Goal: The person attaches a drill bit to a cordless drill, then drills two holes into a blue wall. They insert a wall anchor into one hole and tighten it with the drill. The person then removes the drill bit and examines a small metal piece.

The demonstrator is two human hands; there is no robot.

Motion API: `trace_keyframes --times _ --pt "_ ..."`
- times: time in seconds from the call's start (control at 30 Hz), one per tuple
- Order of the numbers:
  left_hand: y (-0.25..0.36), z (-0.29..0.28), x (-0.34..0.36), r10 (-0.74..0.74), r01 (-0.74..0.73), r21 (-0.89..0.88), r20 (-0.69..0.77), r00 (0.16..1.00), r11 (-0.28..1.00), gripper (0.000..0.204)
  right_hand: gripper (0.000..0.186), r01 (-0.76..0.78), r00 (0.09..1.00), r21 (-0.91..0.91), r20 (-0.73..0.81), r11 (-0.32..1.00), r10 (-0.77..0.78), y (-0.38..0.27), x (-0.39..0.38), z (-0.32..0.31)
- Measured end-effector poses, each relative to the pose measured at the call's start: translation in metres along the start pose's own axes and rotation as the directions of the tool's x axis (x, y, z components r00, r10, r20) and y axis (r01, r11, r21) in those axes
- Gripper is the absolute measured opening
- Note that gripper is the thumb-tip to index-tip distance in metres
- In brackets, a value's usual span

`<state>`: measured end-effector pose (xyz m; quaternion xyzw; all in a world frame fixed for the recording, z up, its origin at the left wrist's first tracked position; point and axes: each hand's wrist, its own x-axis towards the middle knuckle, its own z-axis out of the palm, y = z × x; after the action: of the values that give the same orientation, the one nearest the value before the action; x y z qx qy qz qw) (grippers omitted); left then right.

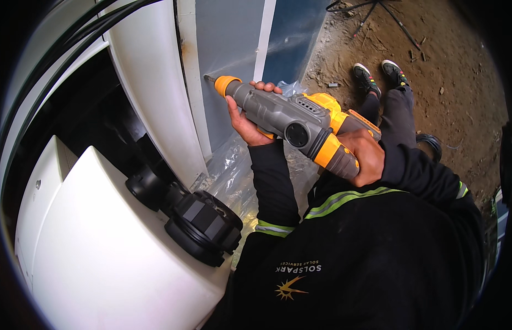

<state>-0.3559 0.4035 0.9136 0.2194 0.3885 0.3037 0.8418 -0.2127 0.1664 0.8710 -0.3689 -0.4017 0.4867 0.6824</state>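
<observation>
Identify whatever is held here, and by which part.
A grey-and-yellow power drill: the left hand cups its front barrel; the right hand grips its rear handle.

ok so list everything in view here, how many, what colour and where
chunky cordless hammer drill: one, grey and yellow, in both hands
slim metal drill bit: one, dark, drill's front end
flat wall panels: two, grey and blue, top centre
smooth curved casing: one, white, lower left
ribbed round fitting: one, black, beside casing
thin cables: several, black, upper left
crumpled plastic sheet: one, clear, below panels
bare dirt ground: one, brown, upper right
lace-up shoes: two, black and white, on dirt
striped jacket: one, black, lower right
left hand: one, bare, around drill's front
right hand: one, bare, rear handle
</observation>
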Motion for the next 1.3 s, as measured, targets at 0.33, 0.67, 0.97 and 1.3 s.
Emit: trace_keyframes --times 0.33,0.67,0.97,1.3 --pt "0.000 0.003 -0.001 0.009 -0.009 0.044 0.000 1.000 0.999 0.062 0.026 -0.018 0.999 -0.022 -0.034 1.000 0.017 -0.004 0.000 -0.003" --pt "-0.001 0.003 -0.001 0.006 -0.006 0.024 0.019 1.000 1.000 0.062 0.023 0.021 0.998 -0.035 -0.054 0.999 -0.023 0.000 -0.003 0.000" --pt "-0.001 0.004 -0.001 0.004 -0.006 0.066 0.023 1.000 0.998 0.062 0.025 0.031 0.997 -0.079 -0.063 0.996 -0.036 -0.007 0.000 -0.005" --pt "-0.004 0.006 -0.001 -0.009 0.008 0.023 0.038 0.999 1.000 0.060 0.026 0.007 1.000 -0.019 -0.007 1.000 -0.007 0.005 -0.004 -0.003"
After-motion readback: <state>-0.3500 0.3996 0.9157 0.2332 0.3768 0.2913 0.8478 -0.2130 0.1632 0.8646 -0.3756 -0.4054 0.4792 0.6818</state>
